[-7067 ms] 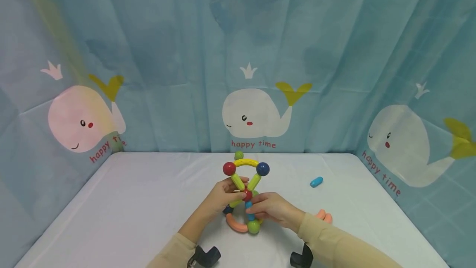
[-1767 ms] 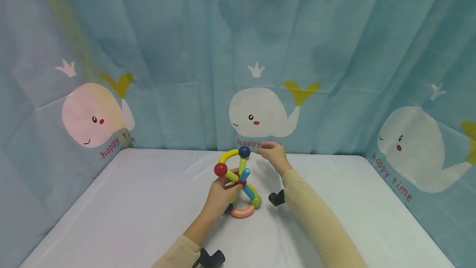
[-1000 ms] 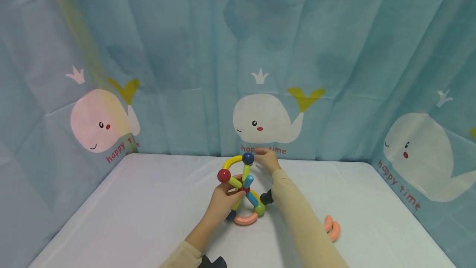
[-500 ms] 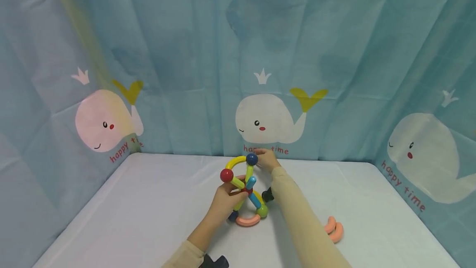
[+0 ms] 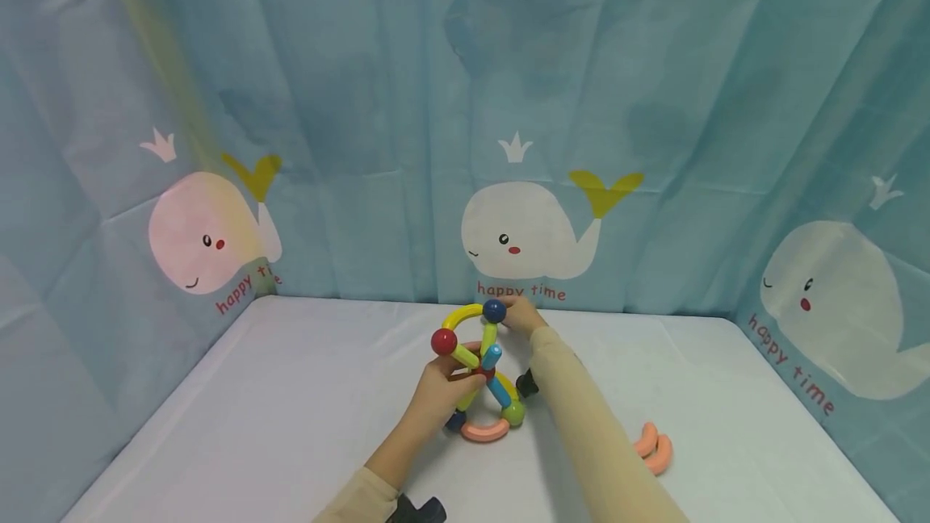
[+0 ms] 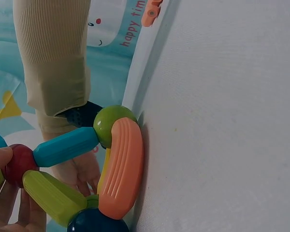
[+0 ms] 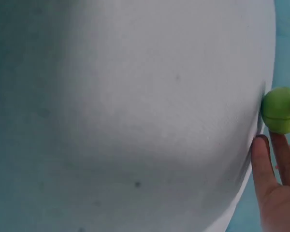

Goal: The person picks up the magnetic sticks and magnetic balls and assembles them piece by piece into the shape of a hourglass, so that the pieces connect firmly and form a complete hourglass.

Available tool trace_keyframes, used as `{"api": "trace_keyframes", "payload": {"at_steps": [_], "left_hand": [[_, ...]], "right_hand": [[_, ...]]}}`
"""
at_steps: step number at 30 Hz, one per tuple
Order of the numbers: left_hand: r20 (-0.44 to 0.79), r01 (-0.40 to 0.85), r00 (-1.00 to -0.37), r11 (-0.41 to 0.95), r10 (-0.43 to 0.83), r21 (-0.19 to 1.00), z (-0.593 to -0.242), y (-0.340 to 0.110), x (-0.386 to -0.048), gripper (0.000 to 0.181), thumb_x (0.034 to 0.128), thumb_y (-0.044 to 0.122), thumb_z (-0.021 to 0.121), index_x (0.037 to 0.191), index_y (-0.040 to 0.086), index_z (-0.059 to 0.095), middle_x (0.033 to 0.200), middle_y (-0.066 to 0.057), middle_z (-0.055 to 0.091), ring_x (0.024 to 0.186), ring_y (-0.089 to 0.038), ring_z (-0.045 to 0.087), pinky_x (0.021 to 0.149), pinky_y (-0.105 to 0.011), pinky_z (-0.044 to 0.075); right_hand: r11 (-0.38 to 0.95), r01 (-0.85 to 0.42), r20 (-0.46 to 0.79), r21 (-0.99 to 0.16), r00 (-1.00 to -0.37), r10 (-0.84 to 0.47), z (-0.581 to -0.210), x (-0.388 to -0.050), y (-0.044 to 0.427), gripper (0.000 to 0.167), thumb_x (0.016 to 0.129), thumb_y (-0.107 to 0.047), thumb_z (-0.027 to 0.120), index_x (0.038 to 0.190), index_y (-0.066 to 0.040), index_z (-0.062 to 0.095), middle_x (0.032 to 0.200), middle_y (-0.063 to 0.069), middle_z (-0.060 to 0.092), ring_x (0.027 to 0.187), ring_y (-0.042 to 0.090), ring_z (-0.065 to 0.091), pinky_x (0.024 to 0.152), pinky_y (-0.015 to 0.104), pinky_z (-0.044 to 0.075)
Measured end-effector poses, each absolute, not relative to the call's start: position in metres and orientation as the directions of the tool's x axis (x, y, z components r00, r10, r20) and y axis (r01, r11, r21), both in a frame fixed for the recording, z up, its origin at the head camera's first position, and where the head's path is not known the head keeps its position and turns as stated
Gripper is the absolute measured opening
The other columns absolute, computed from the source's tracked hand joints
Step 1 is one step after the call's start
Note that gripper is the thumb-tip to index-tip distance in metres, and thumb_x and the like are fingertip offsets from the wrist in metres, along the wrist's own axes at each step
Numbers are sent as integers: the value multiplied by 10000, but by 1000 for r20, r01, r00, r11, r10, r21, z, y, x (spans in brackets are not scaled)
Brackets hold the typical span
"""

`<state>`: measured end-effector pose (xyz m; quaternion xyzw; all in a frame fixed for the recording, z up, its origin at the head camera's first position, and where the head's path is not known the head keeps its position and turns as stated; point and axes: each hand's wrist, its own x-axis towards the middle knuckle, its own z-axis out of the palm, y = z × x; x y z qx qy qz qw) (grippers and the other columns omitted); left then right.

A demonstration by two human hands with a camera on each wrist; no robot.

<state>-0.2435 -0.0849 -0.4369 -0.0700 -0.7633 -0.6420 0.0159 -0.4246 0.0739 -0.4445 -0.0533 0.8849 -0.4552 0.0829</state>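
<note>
My left hand (image 5: 432, 390) grips the middle red ball (image 6: 21, 164) of a ball-and-rod construction toy. Yellow-green rods and a blue rod (image 6: 67, 146) run outward from that ball. A second blue rod (image 5: 492, 357) sticks up from it with its outer end bare. A yellow arc (image 5: 462, 315) joins a red ball (image 5: 444, 341) and a navy ball (image 5: 494, 311) at the top. At the base, an orange curved rod (image 6: 121, 169) links a green ball and a navy ball. Behind the toy, my right hand (image 5: 521, 315) pinches a loose green ball (image 7: 279, 111) at the table's far edge.
Two loose orange curved rods (image 5: 654, 449) lie on the white table (image 5: 254, 426) to the right. A black wrist device (image 5: 420, 511) sits on each forearm. Behind the table hangs a blue whale-print curtain (image 5: 349, 144).
Seven seconds ago both hands were on the toy and a blue rod lay far right; now that spot is bare and a rod juts from the middle ball. My right hand moved to the back.
</note>
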Motion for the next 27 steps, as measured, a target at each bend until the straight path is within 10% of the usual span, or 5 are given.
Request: {"api": "trace_keyframes", "payload": {"at_steps": [9, 27], "left_hand": [[114, 126, -991, 175, 76, 977, -437, -85, -243, 416, 919, 158, 698, 1326, 133, 610, 1230, -131, 654, 1194, -317, 636, 981, -429, 554], [101, 104, -995, 170, 28, 980, -437, -77, -247, 410, 911, 151, 711, 1310, 169, 618, 1226, -88, 654, 1169, -279, 631, 985, -425, 554]], "right_hand": [[559, -51, -81, -828, -975, -208, -445, -417, 75, 281, 872, -68, 671, 1147, -34, 717, 1130, 118, 694, 958, 208, 605, 876, 340, 543], [188, 15, -77, -982, -941, -330, -389, -335, 136, 436, 879, -250, 759, 1272, -97, 650, 1263, 75, 668, 1130, 188, 676, 1047, 411, 510]]}}
